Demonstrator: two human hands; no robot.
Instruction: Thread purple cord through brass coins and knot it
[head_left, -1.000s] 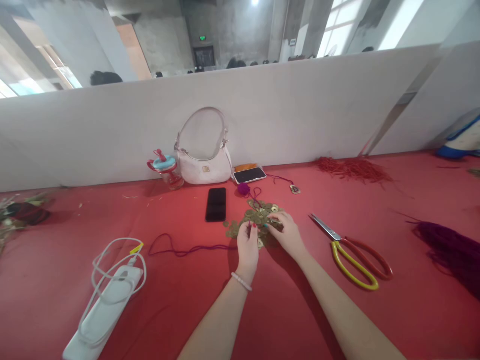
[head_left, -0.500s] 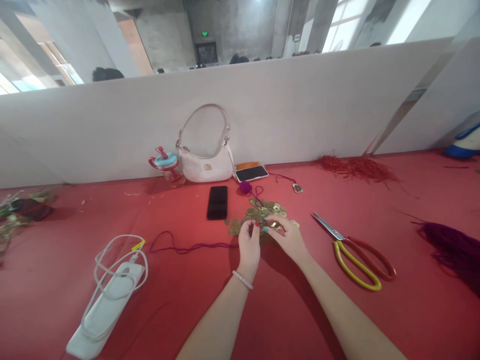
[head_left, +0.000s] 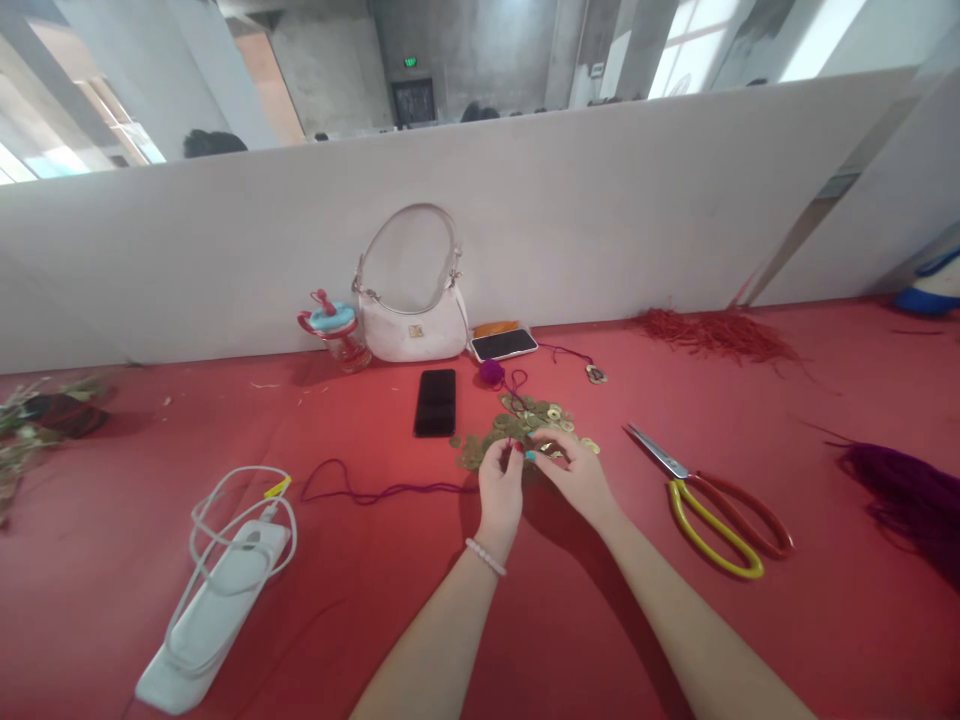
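A heap of brass coins with holes [head_left: 525, 420] lies on the red table [head_left: 450, 620]. My left hand [head_left: 500, 490] is closed in a pinch on a purple cord [head_left: 375, 493] that trails off to the left over the cloth. My right hand [head_left: 574, 472] is pinched on a brass coin at the near edge of the heap. The fingertips of both hands almost meet above the coins. A small purple ball of cord [head_left: 491, 372] sits just behind the heap.
Yellow and red scissors [head_left: 712, 505] lie to the right. A black phone [head_left: 435, 402], a second phone [head_left: 502, 344], a white handbag [head_left: 411, 320] and a cup [head_left: 334, 335] stand by the partition. A white power strip [head_left: 214, 610] lies near left. Red threads [head_left: 712, 332] and purple threads [head_left: 907, 495] lie right.
Both hands have stayed over the coins, fingertips drawing closer together. My right hand lifted slightly off the heap with a coin.
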